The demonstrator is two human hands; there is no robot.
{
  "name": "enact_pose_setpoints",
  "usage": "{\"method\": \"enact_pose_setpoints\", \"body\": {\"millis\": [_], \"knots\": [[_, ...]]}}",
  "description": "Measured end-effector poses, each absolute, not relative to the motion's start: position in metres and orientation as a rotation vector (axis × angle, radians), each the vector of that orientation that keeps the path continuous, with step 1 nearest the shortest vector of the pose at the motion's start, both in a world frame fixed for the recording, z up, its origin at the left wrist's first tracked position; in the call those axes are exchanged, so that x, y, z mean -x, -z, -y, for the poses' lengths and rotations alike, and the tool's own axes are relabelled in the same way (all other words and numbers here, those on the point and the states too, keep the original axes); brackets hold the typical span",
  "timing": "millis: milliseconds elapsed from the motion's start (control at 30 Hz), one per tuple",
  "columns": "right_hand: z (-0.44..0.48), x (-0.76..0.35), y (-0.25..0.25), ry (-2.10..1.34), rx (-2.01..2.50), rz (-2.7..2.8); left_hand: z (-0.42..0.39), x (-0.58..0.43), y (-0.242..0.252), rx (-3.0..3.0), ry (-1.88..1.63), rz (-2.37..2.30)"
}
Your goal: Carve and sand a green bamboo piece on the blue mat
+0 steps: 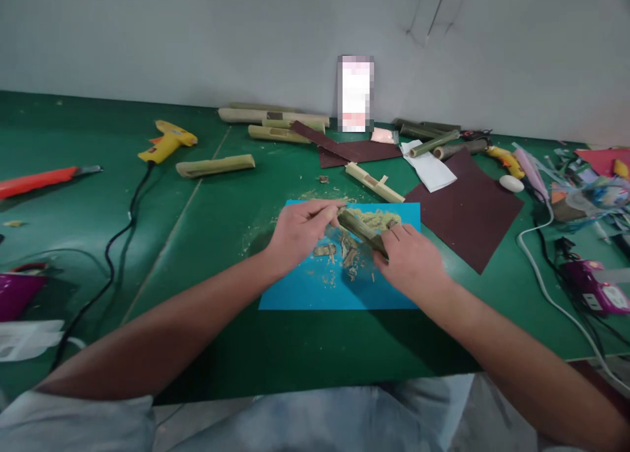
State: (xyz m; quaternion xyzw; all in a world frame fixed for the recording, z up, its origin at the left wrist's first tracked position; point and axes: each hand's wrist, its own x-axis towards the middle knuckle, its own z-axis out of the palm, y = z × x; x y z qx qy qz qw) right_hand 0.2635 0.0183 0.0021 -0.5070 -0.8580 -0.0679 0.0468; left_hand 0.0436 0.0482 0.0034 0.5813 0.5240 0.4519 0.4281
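Note:
A green bamboo piece (361,229) slants between my two hands above a blue sheet (295,293). My left hand (306,232) is closed on its upper left end, fingers pinched together. The lower right end is gripped by my right hand (411,252), whose fingers curl round it. Under and behind the bamboo lie yellowish shavings (377,218) and brown scraps (348,252), spread over the sheet. Just beyond the sheet rests a split bamboo piece (375,183).
A yellow glue gun (168,142) and a bamboo length (215,166) lie at the left, with a red-handled cutter (44,180). Dark sandpaper (470,209), a white paper (429,166) and a purple device (598,285) are at the right. A phone (356,94) leans on the wall.

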Motion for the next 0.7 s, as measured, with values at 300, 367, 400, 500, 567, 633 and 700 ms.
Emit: {"method": "enact_pose_setpoints", "body": {"millis": [300, 367, 400, 500, 567, 633, 700], "knots": [[-0.008, -0.247, 0.000, -0.019, 1.747, 2.575, -0.056, -0.051, 0.014, -1.091, -1.006, -1.209], [-0.005, -0.248, 0.002, -0.043, 1.739, 2.558, -0.057, -0.051, 0.017, -1.174, -0.986, -1.232], [-0.004, -0.249, 0.003, -0.064, 1.732, 2.548, -0.057, -0.050, 0.019, -1.275, -0.973, -1.256], [-0.002, -0.251, 0.007, -0.144, 1.718, 2.528, -0.056, -0.044, 0.023, -1.806, -0.901, -1.330], [-0.001, -0.253, 0.009, -0.179, 1.712, 2.518, -0.057, -0.041, 0.026, -2.182, -0.818, -1.341], [0.000, -0.254, 0.011, -0.204, 1.713, 2.508, -0.057, -0.038, 0.029, -2.429, -0.729, -1.341], [-0.001, -0.253, 0.012, -0.229, 1.719, 2.498, -0.057, -0.039, 0.032, -2.552, -0.662, -1.340]]}}
